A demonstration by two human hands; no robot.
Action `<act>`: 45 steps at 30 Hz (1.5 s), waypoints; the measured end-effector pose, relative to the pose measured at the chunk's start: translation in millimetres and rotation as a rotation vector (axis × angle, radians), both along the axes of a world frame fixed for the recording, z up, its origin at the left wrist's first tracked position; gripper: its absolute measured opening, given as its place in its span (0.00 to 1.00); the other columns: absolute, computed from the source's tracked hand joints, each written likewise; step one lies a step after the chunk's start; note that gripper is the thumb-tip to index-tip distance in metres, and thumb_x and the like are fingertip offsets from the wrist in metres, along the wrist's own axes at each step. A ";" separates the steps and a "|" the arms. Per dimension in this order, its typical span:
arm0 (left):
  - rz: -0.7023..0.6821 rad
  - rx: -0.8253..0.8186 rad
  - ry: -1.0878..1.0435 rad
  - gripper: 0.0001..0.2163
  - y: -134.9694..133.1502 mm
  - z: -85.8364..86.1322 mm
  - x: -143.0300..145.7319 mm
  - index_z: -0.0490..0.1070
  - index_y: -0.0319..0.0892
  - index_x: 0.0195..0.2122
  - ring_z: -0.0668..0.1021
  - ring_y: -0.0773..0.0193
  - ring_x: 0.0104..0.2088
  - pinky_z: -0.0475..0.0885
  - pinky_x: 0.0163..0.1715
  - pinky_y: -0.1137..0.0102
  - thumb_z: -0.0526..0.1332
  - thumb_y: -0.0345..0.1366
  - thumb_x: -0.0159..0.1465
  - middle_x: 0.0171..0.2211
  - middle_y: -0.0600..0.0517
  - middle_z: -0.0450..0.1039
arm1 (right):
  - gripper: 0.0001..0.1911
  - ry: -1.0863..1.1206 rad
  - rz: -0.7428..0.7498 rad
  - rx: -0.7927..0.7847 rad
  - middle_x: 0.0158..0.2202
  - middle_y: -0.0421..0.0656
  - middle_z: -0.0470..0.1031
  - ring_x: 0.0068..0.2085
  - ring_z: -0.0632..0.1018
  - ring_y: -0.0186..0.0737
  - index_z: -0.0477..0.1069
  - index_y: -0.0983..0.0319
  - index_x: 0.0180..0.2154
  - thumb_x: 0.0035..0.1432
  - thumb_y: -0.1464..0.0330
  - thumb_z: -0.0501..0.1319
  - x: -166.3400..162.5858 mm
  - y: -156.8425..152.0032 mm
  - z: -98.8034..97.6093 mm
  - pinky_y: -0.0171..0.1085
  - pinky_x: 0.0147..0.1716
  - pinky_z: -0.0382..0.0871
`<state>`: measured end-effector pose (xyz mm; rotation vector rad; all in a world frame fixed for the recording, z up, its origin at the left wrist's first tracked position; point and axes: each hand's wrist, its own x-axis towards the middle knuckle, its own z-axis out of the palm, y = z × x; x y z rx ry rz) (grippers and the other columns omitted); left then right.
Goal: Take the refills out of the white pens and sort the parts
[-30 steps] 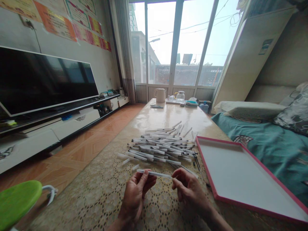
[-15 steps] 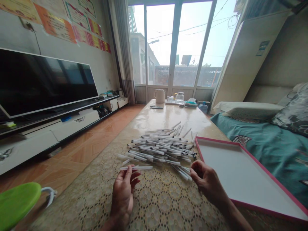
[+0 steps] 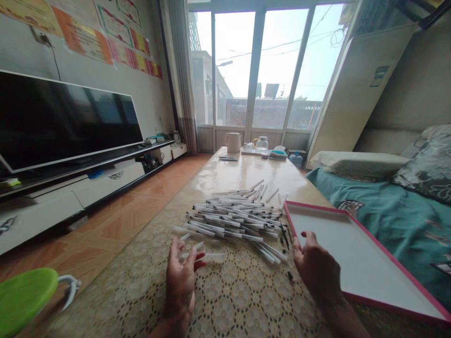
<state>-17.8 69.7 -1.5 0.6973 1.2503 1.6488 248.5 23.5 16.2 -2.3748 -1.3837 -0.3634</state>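
Note:
My left hand (image 3: 180,277) is palm-up over the near side of the table, index finger and thumb apart. A translucent white pen barrel (image 3: 213,256), smeared by motion, crosses behind the thumb and seems to lie in the fingers. My right hand (image 3: 317,263) hovers at the left rim of a tray, thumb and index finger apart, with nothing visible between them. Between the hands lies a heap of white pen barrels (image 3: 229,217), several with black ends. A small black pen cap (image 3: 290,276) is left of my right hand; thin black pieces (image 3: 283,234) lie beside the heap.
The shallow white tray (image 3: 373,263) with a pink rim covers the table's right side. A beige jug (image 3: 233,142), a glass pot (image 3: 261,143) and a tissue pack (image 3: 278,152) stand at the far end. A green stool (image 3: 28,291) is at left, a bed (image 3: 387,192) at right.
My right hand has moved right, away from the heap to the tray's rim, and its fingers have parted. The black cap now shows. My left fingers have spread and the barrel sits lower.

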 end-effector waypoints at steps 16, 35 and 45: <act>-0.639 0.420 1.005 0.09 1.8 40.7 -13.6 0.74 0.46 0.37 0.72 0.52 0.44 0.63 0.46 0.61 0.59 0.32 0.55 0.39 0.46 0.73 | 0.32 -0.123 0.784 -0.109 0.63 0.42 0.50 0.62 0.51 0.46 0.49 0.57 0.61 0.54 0.75 0.51 -69.5 46.0 -20.1 0.47 0.57 0.46; -0.558 0.632 1.600 0.14 65.1 -15.7 -41.6 0.72 0.46 0.42 0.66 0.51 0.47 0.64 0.45 0.55 0.56 0.45 0.59 0.45 0.45 0.64 | 0.32 -0.216 0.697 -0.142 0.64 0.38 0.44 0.63 0.46 0.48 0.40 0.47 0.62 0.59 0.67 0.50 -52.7 121.3 -42.0 0.55 0.56 0.37; -0.718 0.684 1.555 0.11 61.7 -7.4 -52.3 0.71 0.48 0.42 0.69 0.56 0.41 0.65 0.40 0.59 0.56 0.40 0.60 0.39 0.48 0.68 | 0.28 -0.145 0.659 -0.141 0.64 0.38 0.46 0.63 0.47 0.49 0.46 0.46 0.60 0.60 0.67 0.50 -44.6 144.4 -40.2 0.57 0.55 0.37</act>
